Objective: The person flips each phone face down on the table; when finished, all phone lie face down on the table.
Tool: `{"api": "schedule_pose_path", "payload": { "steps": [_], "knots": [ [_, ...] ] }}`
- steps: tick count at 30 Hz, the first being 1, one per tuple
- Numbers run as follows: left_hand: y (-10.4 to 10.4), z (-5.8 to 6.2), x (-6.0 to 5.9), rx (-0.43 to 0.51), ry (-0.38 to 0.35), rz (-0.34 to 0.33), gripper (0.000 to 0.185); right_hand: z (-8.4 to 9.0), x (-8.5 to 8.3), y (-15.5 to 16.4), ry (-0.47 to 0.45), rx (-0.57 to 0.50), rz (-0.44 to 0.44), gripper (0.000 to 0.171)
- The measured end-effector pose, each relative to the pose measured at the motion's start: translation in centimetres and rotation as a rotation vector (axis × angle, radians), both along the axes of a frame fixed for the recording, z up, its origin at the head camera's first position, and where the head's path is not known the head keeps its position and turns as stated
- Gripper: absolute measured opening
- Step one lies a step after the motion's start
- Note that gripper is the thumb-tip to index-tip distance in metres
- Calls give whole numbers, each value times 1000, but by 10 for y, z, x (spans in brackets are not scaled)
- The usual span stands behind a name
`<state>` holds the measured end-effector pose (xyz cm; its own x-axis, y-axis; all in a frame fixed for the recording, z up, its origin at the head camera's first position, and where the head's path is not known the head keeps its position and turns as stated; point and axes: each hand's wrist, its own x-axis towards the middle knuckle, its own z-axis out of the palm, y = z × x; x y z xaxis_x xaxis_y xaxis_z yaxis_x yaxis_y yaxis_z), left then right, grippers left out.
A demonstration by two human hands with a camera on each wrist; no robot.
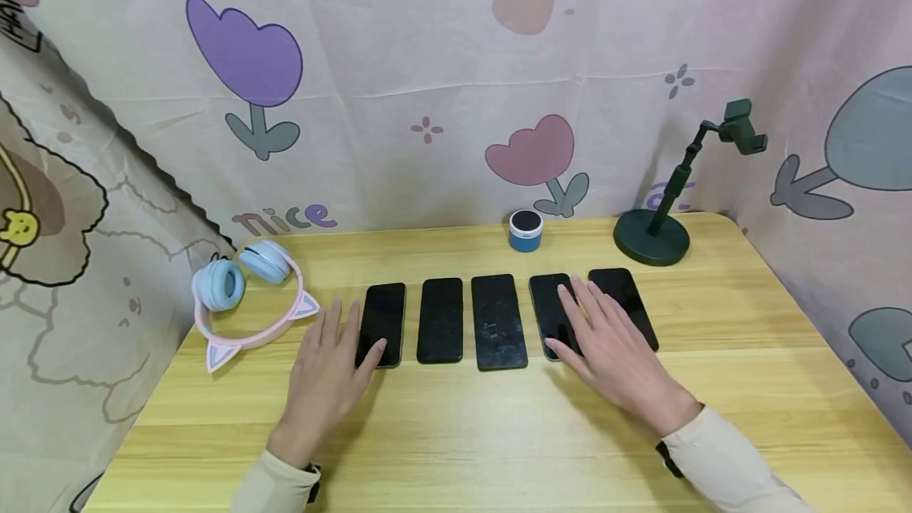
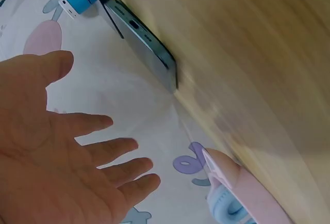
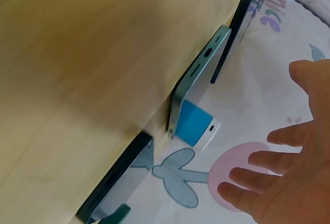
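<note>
Several black smartphones lie face up in a row across the wooden table. My left hand [image 1: 324,382] hovers near the leftmost phone [image 1: 379,311], its thumb overlapping that screen in the head view. Spread, straight fingers and a bare palm show in the left wrist view, apart from the phone [image 2: 147,43]. Over the fourth phone [image 1: 549,299] and partly over the rightmost phone [image 1: 627,299] hovers my right hand [image 1: 620,355]. Its fingers are also straight and hold nothing in the right wrist view. Between the hands lie the second phone [image 1: 439,321] and the third phone [image 1: 499,323].
Cat-ear headphones [image 1: 267,336] in pink and blue lie at the table's left. At the back stand a small blue and white cylinder [image 1: 526,236] with a dark top and a dark green stand [image 1: 651,237]. A patterned cloth [image 1: 399,38] hangs behind the table [image 1: 456,434].
</note>
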<state>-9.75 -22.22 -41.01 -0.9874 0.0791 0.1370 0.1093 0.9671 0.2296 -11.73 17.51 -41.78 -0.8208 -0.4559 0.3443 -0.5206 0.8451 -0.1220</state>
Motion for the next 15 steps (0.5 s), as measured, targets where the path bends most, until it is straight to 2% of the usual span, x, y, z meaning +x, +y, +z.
{"api": "schedule_pose_path", "payload": {
  "steps": [6, 15],
  "knots": [
    [-7, 1, -3, 13, -1, 11, 73, 0, -4, -12, -1, 2, 32, 77],
    [-15, 0, -8, 101, -32, 30, 70, 1, -13, -31, -4, -9, 90, 74]
  ]
}}
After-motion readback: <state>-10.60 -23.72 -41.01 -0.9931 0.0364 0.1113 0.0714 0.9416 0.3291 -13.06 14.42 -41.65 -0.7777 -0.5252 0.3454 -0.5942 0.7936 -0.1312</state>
